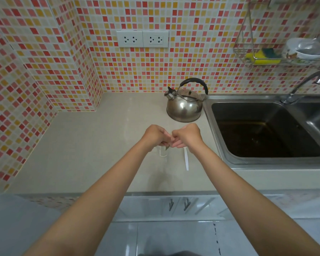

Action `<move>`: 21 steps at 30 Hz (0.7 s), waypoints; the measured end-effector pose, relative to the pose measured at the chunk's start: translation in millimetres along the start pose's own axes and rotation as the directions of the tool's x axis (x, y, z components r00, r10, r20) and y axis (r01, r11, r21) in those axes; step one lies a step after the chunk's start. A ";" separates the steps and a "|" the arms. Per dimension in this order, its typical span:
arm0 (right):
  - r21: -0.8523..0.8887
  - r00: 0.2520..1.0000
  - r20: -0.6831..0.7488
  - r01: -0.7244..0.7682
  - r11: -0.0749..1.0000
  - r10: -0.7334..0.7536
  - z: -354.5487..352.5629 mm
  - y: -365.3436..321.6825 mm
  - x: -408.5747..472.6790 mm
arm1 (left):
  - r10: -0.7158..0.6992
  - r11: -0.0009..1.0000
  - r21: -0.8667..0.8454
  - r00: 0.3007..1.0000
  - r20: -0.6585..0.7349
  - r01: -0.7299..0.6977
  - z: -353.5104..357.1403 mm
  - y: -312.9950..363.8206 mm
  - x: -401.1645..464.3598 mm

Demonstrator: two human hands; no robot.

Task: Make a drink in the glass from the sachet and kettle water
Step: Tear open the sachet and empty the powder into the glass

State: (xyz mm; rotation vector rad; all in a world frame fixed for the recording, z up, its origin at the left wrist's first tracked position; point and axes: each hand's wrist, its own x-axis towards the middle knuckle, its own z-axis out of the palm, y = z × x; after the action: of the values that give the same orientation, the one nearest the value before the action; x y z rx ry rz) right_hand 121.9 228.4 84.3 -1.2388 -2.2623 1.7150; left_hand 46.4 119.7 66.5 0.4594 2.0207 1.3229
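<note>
My two hands meet right over the glass, which stands on the counter directly below my knuckles, its rim just under them. Between the hands I pinch the sachet; only a small dark corner of it shows under my fingers, so I cannot tell which way its long axis runs or whether it is torn open yet. My left hand has its fingers curled in, thumb and fingertips nipping one side; my right hand is curled the same way on the other side, the two sets of knuckles nearly touching. I judge this to be the tearing or tipping step, and the contents should fall straight down into the glass. A white strip lies on the counter just right of the glass. The kettle sits beyond my hands, closer to my right, handle arched over the top.
</note>
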 end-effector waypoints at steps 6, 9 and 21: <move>0.058 1.000 0.018 0.020 0.998 -0.021 -0.9 0.2 3.6 | 0.041 0.997 -0.062 0.999 0.002 -0.041 -5.1 -6.0 -1.2; 0.084 0.999 0.049 0.007 0.996 -0.011 -1.8 -0.2 4.2 | 0.030 0.998 -0.061 1.000 -0.009 -0.031 -7.7 -5.6 -0.8; -0.192 0.995 0.076 0.085 0.978 -0.071 9.4 -9.9 14.0 | 0.047 0.997 0.066 0.989 -0.139 -0.038 -7.2 -1.6 1.8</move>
State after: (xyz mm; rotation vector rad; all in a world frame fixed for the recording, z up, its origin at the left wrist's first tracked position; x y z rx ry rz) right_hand 102.5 228.8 83.1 -1.1202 -2.5353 1.5640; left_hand 40.2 115.3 66.3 0.4512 2.1853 1.3531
